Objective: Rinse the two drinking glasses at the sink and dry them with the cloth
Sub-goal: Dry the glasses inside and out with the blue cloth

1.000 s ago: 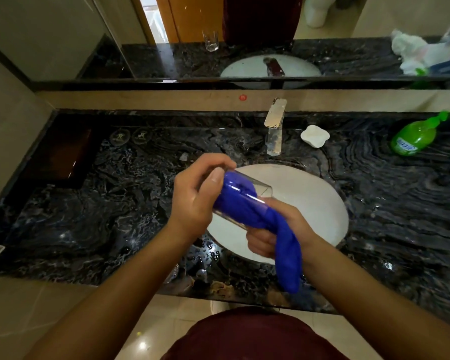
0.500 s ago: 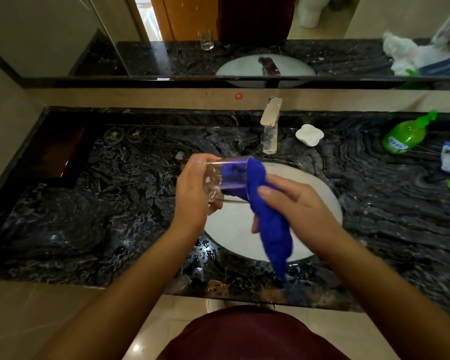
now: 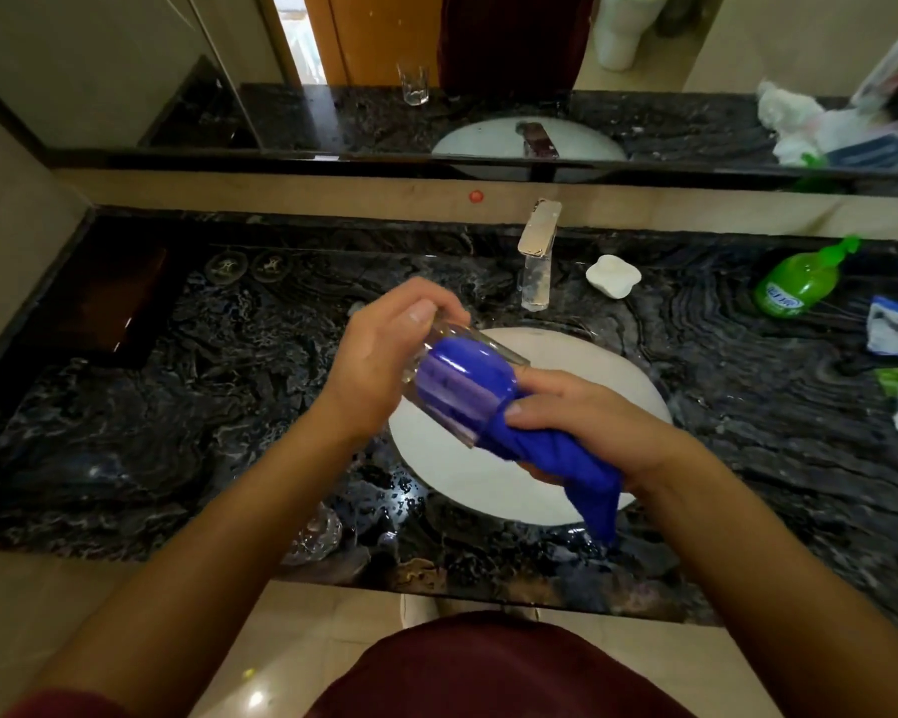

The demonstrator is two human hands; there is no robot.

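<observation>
A dark veined marble counter [image 3: 188, 406] fills the view, with a white oval sink basin [image 3: 488, 484] set into it directly below both hands. Along the back runs a mirror [image 3: 488, 70], which reflects a second drinking glass [image 3: 412, 83] standing upright on the counter; that glass itself shows blurred at the counter's near edge, below the left forearm. Beyond the fingers, at the far rim of the basin, stands a chrome tap [image 3: 537, 256], and just right of it a white soap dish [image 3: 613, 276]. Well to the right of the right hand lies a green pump bottle [image 3: 799, 282] on its side; its blue-and-white label carries writing too blurred to read. Nearer the right edge sit a blue-and-white packet [image 3: 895, 329], whose print is also unreadable, and some white crumpled material. The left hand [image 3: 379, 370] grips the base end of a clear drinking glass [image 3: 467, 386], fingers and thumb curled round it, holding it tilted above the basin with its mouth toward the right hand. A blue cloth [image 3: 556, 453] is stuffed inside the glass, filling it, and trails out of the mouth. The right hand [image 3: 587, 422] clamps the cloth just outside the rim, fingers closed round it, the loose tail hanging below the palm over the basin's near rim.
</observation>
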